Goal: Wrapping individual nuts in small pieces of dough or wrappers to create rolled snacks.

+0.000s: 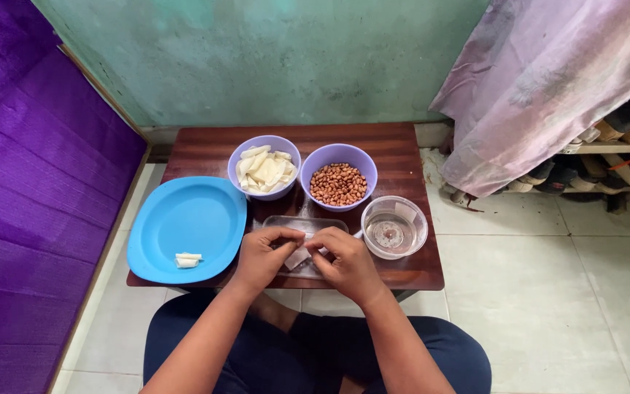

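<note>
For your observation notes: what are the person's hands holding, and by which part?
Both the left hand and right hand pinch a small white strip, one at each end, fingertips only.

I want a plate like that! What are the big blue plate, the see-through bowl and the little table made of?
The round blue plate looks like plastic: even colour, soft sheen. The clear round bowl could be plastic or glass; the picture leaves that open. The small dark brown table looks like polished wood, with faint grain and a slight shine.
</note>
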